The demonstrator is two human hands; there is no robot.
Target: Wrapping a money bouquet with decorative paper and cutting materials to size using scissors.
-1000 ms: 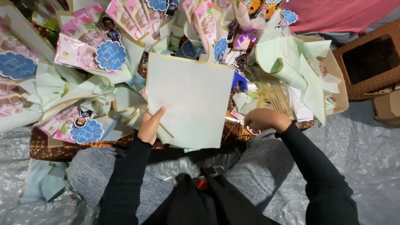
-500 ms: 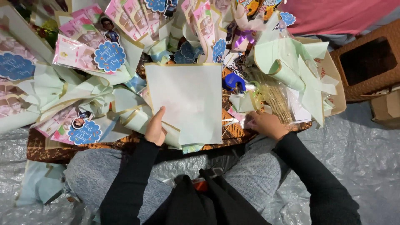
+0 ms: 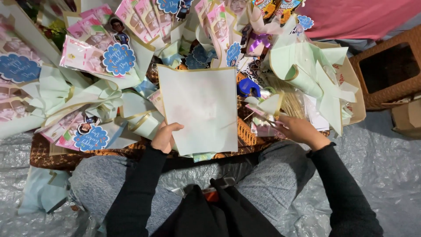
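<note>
My left hand (image 3: pixel 165 136) grips the lower left edge of a pale green sheet of wrapping paper (image 3: pixel 201 109) with a gold border, held flat in front of me over my lap. My right hand (image 3: pixel 298 130) is to the right of the sheet, fingers closed on a thin stick that carries a small folded pale green paper piece (image 3: pixel 268 105). A blue tape dispenser (image 3: pixel 248 87) lies just beyond the sheet's right edge. Both arms wear black sleeves.
Several pale green paper cones and pink bouquets with round blue tags (image 3: pixel 118 59) crowd a brown patterned mat (image 3: pixel 57 156) on the left and far side. A cardboard tray (image 3: pixel 351 87) of folded paper sits right. A wicker stool (image 3: pixel 388 72) stands far right on plastic sheeting (image 3: pixel 386 158).
The paper sheet has shifted slightly toward me and stands straighter. My right hand moved from the mat's edge up to the right and lifted the stick with the folded paper piece.
</note>
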